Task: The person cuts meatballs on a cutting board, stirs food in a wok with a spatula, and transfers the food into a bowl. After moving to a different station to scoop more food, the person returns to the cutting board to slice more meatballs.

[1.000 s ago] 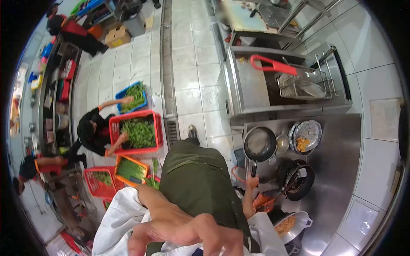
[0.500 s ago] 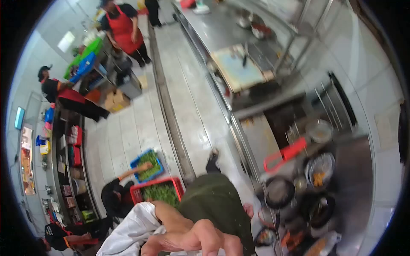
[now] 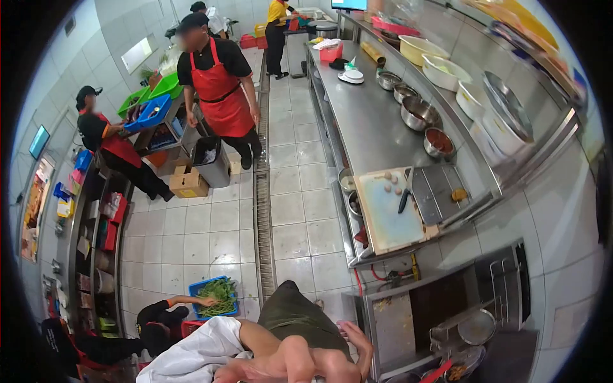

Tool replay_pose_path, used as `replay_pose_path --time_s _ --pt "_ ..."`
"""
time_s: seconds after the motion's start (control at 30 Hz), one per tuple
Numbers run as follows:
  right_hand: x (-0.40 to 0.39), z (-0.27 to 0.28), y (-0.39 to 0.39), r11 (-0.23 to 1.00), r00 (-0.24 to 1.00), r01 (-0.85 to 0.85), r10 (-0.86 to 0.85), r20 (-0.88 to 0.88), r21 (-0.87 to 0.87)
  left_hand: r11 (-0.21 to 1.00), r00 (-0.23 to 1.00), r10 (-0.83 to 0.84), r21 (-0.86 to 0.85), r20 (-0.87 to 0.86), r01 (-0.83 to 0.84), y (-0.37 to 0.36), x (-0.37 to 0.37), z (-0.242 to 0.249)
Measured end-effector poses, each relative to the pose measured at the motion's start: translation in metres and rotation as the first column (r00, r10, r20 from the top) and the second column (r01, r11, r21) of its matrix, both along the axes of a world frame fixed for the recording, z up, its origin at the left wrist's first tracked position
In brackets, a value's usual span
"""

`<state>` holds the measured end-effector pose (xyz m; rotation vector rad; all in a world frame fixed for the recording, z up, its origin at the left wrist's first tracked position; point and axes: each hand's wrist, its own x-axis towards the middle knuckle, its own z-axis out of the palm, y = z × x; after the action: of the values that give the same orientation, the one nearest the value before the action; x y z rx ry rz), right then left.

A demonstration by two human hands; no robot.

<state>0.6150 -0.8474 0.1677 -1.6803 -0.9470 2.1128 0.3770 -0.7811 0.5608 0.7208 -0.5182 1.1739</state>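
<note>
Close to the camera, my left hand (image 3: 290, 365) reaches up from a white sleeve (image 3: 191, 351). Its fingers are bent, and the tips and whatever they grip lie below the bottom edge of the view. Lower down, my right hand (image 3: 359, 348) hangs beside my dark green apron (image 3: 297, 319), partly hidden behind the left hand. Its visible fingers are apart and I see nothing in them. The nearest equipment on that side is a metal cooking station (image 3: 391, 325) with a red-handled utensil (image 3: 439, 371).
A steel counter (image 3: 364, 105) holds bowls (image 3: 418, 113), a cutting board (image 3: 383, 220) and a knife (image 3: 405, 199). A floor drain (image 3: 264, 223) runs ahead. A person in a red apron (image 3: 220, 102) stands ahead; another crouches by a blue crate (image 3: 195, 288) of greens.
The view has tilted up and steadied, showing more of the counter and room. My left hand remains raised near the camera; more of my right hand now shows.
</note>
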Motion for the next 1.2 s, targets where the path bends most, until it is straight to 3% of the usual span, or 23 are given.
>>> replay_pose_path --time_s 0.1,0.23,0.4,0.47,0.53,0.6,0.63,0.7,0.73,0.77,0.8,0.83,0.87,0.9,0.93,1.03,1.07,1.17,1.2 --pt "-0.027 0.005 0.070 0.997 0.996 0.077 -0.077 -0.052 0.010 1.000 1.000 -0.008 0.009 0.023 0.008 0.059 -0.024 -0.010" --pt "-0.048 -0.018 0.158 0.998 0.999 0.029 -0.032 0.041 0.057 0.998 0.997 -0.042 0.048 0.070 0.039 0.140 -0.059 -0.023" --pt "-0.056 -0.011 0.250 0.956 0.957 0.262 -0.275 0.093 0.132 0.983 0.983 -0.148 0.124 0.112 0.134 0.242 -0.090 -0.024" --pt "-0.048 -0.025 0.285 0.912 0.928 0.292 -0.343 0.148 0.288 0.971 0.970 -0.212 0.139 0.120 0.195 0.277 -0.092 -0.023" --pt "-0.042 -0.027 0.301 0.842 0.886 0.301 -0.421 0.195 0.447 0.955 0.951 -0.282 0.133 0.124 0.266 0.307 -0.089 -0.022" --pt "-0.048 0.001 0.330 0.757 0.776 0.155 -0.491 0.396 0.635 0.930 0.922 -0.362 0.122 0.134 0.348 0.336 -0.082 -0.023" --pt "-0.051 0.027 0.351 0.788 0.782 0.306 -0.528 0.330 0.535 0.914 0.903 -0.403 0.119 0.151 0.388 0.351 -0.075 -0.027" --pt "-0.023 -0.028 0.368 0.765 0.675 0.232 -0.572 0.467 0.601 0.870 0.842 -0.493 0.092 0.218 0.485 0.382 -0.051 -0.046" --pt "-0.018 -0.039 0.381 0.666 0.637 0.406 -0.697 0.329 0.626 0.865 0.840 -0.497 0.045 0.218 0.500 0.399 -0.034 -0.061" --pt "-0.003 -0.053 0.394 0.626 0.578 0.272 -0.713 0.397 0.731 0.892 0.891 -0.442 -0.057 0.106 0.449 0.414 -0.021 -0.079" --pt "0.002 -0.047 0.407 0.625 0.489 0.177 -0.726 0.483 0.760 0.931 0.842 -0.340 -0.274 -0.419 0.240 0.432 -0.024 -0.109" --pt "0.012 -0.065 0.418 0.545 0.331 -0.053 -0.781 0.530 0.837 0.975 0.697 -0.209 -0.199 -0.686 0.097 0.463 0.004 -0.144" --pt "0.012 -0.051 0.431 0.577 0.261 -0.012 -0.787 0.559 0.817 1.000 0.500 0.021 0.019 -0.866 -0.008 0.492 0.034 -0.178" --pt "0.009 -0.032 0.448 0.598 0.198 0.024 -0.788 0.583 0.801 0.996 0.293 -0.061 -0.041 -0.954 0.074 0.519 0.052 -0.248" --pt "0.010 -0.030 0.460 0.621 0.180 0.053 -0.777 0.604 0.782 0.976 0.099 0.219 0.218 -0.971 -0.019 0.529 0.063 -0.323" --pt "0.014 -0.029 0.494 0.675 0.130 0.074 -0.737 0.664 0.734 0.754 -0.142 0.653 0.620 -0.744 0.214 0.541 0.072 -0.380" --pt "0.016 -0.027 0.506 0.691 0.101 0.033 -0.721 0.686 0.722 0.696 -0.197 0.715 0.656 -0.670 0.292 0.546 0.081 -0.384" --pt "0.018 -0.029 0.530 0.723 0.100 0.039 -0.689 0.718 0.689 0.292 -0.221 0.951 0.870 -0.218 0.397 0.563 0.127 -0.394" --pt "0.022 -0.030 0.530 0.730 0.106 0.055 -0.683 0.723 0.681 0.280 -0.208 0.956 0.857 -0.208 0.431 0.566 0.138 -0.396"
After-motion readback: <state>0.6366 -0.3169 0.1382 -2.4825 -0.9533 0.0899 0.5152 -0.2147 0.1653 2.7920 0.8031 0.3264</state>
